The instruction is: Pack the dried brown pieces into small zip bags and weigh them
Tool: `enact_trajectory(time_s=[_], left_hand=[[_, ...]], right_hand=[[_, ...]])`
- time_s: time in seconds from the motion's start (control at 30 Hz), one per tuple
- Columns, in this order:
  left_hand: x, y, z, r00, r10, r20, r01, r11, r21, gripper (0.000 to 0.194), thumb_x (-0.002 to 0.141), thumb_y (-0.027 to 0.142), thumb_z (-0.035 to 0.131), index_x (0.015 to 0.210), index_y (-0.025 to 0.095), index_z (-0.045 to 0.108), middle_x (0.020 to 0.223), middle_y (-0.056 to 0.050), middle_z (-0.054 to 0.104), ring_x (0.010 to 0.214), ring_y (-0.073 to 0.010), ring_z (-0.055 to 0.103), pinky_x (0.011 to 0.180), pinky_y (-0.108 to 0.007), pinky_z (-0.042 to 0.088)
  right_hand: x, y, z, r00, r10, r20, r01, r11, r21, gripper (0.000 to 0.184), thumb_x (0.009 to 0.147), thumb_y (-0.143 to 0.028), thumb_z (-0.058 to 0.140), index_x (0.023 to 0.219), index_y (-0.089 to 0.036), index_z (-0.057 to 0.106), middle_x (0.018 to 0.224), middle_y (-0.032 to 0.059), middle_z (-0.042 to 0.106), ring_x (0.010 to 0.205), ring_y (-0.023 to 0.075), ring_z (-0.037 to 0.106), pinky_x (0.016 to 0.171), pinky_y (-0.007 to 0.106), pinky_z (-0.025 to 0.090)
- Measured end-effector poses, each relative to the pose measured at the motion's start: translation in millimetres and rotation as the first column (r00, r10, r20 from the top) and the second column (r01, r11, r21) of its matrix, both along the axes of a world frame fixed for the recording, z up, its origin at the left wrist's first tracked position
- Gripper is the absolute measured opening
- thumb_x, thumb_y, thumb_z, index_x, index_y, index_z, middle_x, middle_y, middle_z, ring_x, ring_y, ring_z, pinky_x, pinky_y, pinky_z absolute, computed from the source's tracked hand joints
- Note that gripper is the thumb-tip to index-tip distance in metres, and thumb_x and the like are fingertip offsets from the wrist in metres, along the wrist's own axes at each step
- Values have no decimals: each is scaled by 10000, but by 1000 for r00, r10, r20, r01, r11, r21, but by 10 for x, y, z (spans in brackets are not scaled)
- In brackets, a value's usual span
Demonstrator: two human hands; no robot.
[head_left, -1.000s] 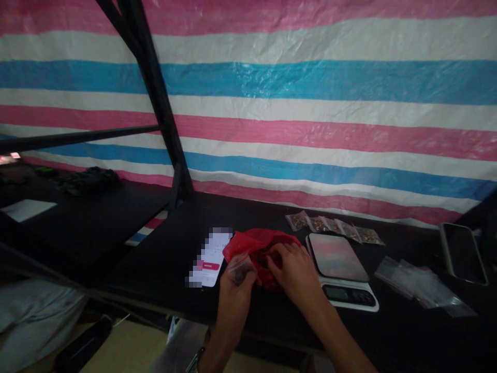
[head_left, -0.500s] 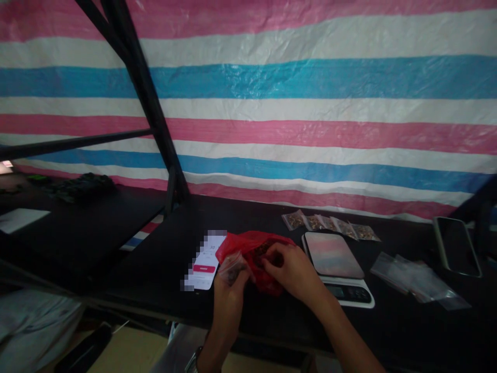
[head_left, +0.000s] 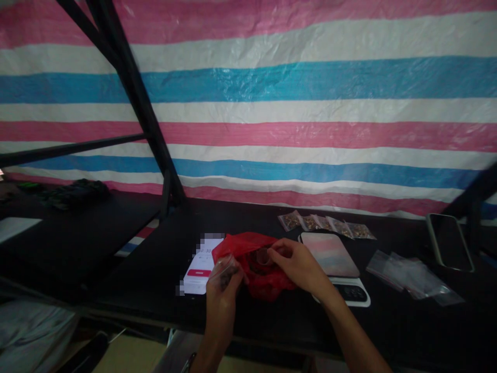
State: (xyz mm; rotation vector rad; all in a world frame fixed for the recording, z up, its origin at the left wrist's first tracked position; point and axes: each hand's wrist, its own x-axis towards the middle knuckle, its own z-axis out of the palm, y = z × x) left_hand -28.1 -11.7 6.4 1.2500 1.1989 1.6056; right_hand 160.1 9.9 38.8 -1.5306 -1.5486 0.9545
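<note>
Red plastic bag (head_left: 267, 291) sits open-mouthed on black table (head_left: 151, 277), between lit phone (head_left: 199, 263) and digital scale (head_left: 330, 254). Left hand (head_left: 222, 298) pinches small clear zip bag (head_left: 224, 268) at red bag's near-left rim. Right hand (head_left: 301, 261): thumb and fingertips bunched at the mouth; can't tell if they grip the small translucent piece (head_left: 263, 256) there. Both bags likely light, limp, slippery; I'd hold by gathered rims.

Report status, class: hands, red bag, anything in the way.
Left hand gripping small clear bag. Right hand at open red bag, grip unclear. Scale close on the right; nothing visibly blocking.
</note>
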Motion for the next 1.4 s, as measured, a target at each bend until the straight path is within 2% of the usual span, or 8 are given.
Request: enact_trajectory(time_s=[0.1, 0.2, 0.3, 0.53, 0.8, 1.0, 1.17, 1.4], left_hand=[[17, -34, 17, 996, -71, -46, 71, 997, -4, 114, 775, 306, 731, 729, 209, 694, 707, 0, 671, 674, -177, 638, 639, -266, 533], [40, -60, 40, 993, -92, -75, 92, 996, -8, 100, 796, 313, 704, 777, 216, 696, 711, 6, 683, 649, -174, 634, 613, -263, 528], [39, -53, 55, 997, -66, -48, 64, 997, -44, 101, 754, 310, 709, 726, 218, 680, 702, 8, 668, 660, -178, 625, 620, -269, 528], [-5, -1, -15, 1000, -4, 17, 5, 995, -99, 103, 701, 299, 703, 645, 225, 658, 721, 0, 652, 700, -186, 589, 673, -293, 523], [39, -30, 40, 985, -19, 172, 46, 987, -156, 167, 670, 305, 734, 617, 214, 605, 645, 19, 584, 618, -151, 534, 565, -250, 460], [38, 0, 43, 971, -17, 237, 62, 981, -184, 169, 665, 307, 716, 631, 208, 584, 637, 31, 558, 594, -130, 519, 542, -226, 440], [21, 10, -9, 990, -31, 136, 53, 986, -157, 154, 690, 302, 748, 677, 206, 628, 709, 14, 610, 677, -159, 563, 620, -258, 482], [100, -64, -99, 984, -115, -137, 107, 992, -69, 154, 830, 283, 721, 954, 225, 651, 848, 3, 658, 758, -182, 612, 693, -290, 499]], right_hand=[[48, -32, 80, 999, 12, -46, -9, 999, 49, 129, 950, -311, 665, 923, -207, 735, 874, 32, 816, 822, 201, 759, 760, 293, 535], [-14, -77, 102, 979, -15, 201, -11, 992, 125, 89, 941, -288, 706, 901, -221, 750, 896, 30, 811, 848, 212, 735, 800, 321, 506], [-173, -103, 57, 879, -33, 476, -50, 986, 159, 32, 923, -255, 750, 910, -231, 768, 982, 46, 813, 971, 253, 719, 897, 372, 479], [-406, -92, -43, 742, -64, 668, -87, 978, 190, 167, 983, -251, 697, 1125, -195, 766, 1183, 119, 779, 1190, 322, 667, 1061, 453, 455], [-359, -69, -85, 835, -18, 549, -109, 975, 196, 87, 920, -214, 759, 1004, -234, 768, 1076, 46, 818, 1076, 264, 713, 1011, 402, 467], [-355, -63, -47, 916, -48, 399, -15, 988, 153, 43, 930, -264, 738, 934, -248, 777, 965, 18, 832, 937, 230, 749, 867, 338, 494], [-165, -49, 23, 948, -123, 295, 96, 990, 107, 101, 950, -304, 699, 950, -233, 770, 939, 40, 826, 899, 234, 759, 809, 335, 513], [-24, -126, 240, 996, 27, -83, -19, 995, 94, 151, 928, -345, 683, 936, -212, 753, 864, 22, 803, 810, 193, 748, 724, 287, 534]])
